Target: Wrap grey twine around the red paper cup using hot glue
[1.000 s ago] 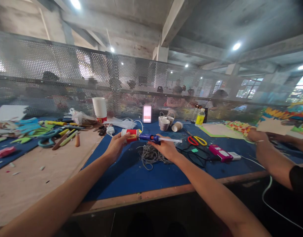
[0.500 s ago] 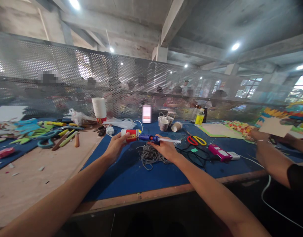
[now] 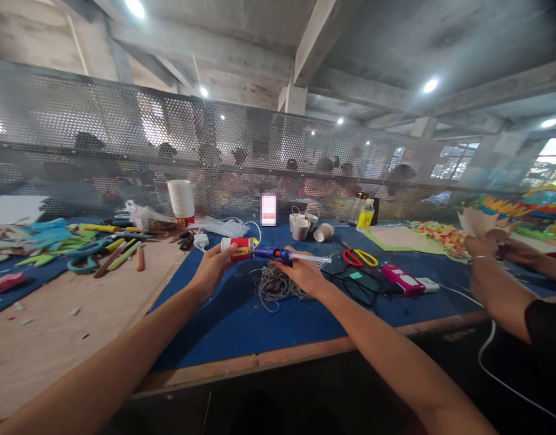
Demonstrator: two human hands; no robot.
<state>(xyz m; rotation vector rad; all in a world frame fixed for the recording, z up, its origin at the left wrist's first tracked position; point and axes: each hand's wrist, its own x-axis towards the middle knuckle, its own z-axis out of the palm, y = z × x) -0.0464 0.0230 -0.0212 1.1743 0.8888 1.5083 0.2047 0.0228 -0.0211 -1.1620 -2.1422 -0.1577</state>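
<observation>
My left hand (image 3: 215, 266) is closed around a red and white paper cup (image 3: 240, 248), which lies on its side in the air above the blue mat (image 3: 200, 329). In my right hand (image 3: 304, 270) is a blue glue gun (image 3: 271, 253), its nozzle end pointing left at the cup's end. A clear glue stick (image 3: 312, 258) sticks out of the gun's back toward the right. Whether the nozzle touches the cup I cannot tell. Beneath both hands, a heap of grey cord (image 3: 278, 289) rests on the mat.
Small cups (image 3: 300, 227) stand behind my hands, left of scissors (image 3: 360, 258) and a magenta power strip (image 3: 402, 280). A stack of paper cups (image 3: 181, 199) is at the back left, near several tools (image 3: 119, 254). At right, a co-worker's hands (image 3: 484, 246) hold paper.
My hands, the cup and the glue gun stay almost still. At the right, the co-worker's paper has turned and now looks folded or crumpled between their hands.
</observation>
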